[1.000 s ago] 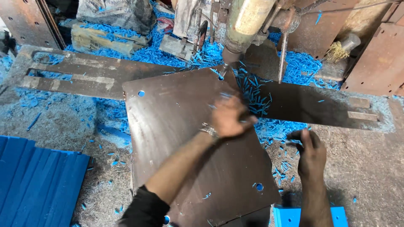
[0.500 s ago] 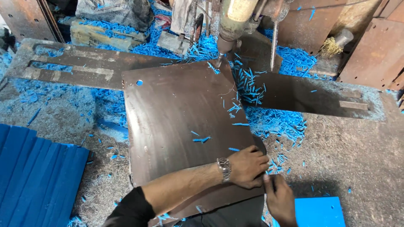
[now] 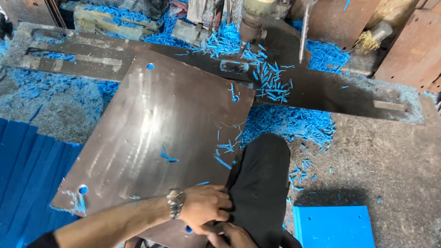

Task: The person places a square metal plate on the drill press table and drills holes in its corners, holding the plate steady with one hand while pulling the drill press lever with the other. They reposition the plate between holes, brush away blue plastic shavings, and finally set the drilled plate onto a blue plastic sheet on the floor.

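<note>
Looking down from my head camera, I am gripping the near edge of a large dark metal plate with my left hand, fingers curled tight over its rim, a watch sitting at that wrist. My right hand is pressing in just below it at the same corner; it is partly cut off by the frame, so I cannot tell whether it is clenching the plate or only touching it. The plate is lying tilted across my black-trousered knee and a long steel bar behind it. Blue shavings are littering the floor, blue sheets are lying stacked left, and a blue block is sitting right.
</note>
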